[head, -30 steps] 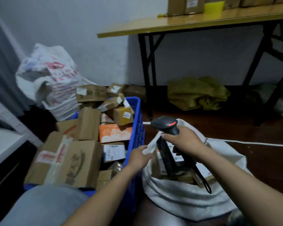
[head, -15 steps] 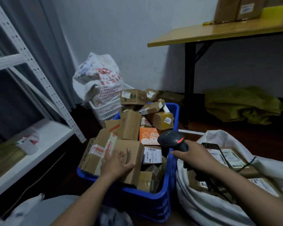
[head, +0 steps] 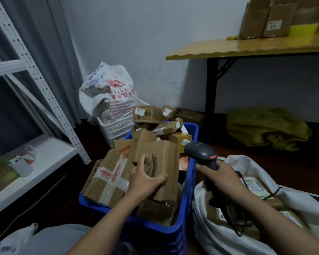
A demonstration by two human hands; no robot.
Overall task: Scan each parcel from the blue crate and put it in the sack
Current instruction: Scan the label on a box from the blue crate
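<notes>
A blue crate (head: 189, 183) in the middle of the floor is heaped with several cardboard parcels. My left hand (head: 145, 178) grips a tall brown box with a dark emblem (head: 164, 162), tilted up above the other parcels in the crate. Beside it lies a taped brown box (head: 107, 179). My right hand (head: 220, 176) holds a black barcode scanner (head: 203, 154) by its handle, its head pointing left toward the crate, a red light showing. Under that hand sits the open white sack (head: 226, 234) with several labelled parcels inside.
A white metal shelf (head: 42, 159) with a small cup stands at the left. A white basket (head: 116, 127) holding a printed white bag is behind the crate. A wooden table (head: 247, 48) with boxes stands at the right, with a green bag (head: 265, 127) under it.
My left hand went from the crate's rim onto the emblem box and has now closed on it and tipped it up. The scanner hand stays over the sack. My view swung left.
</notes>
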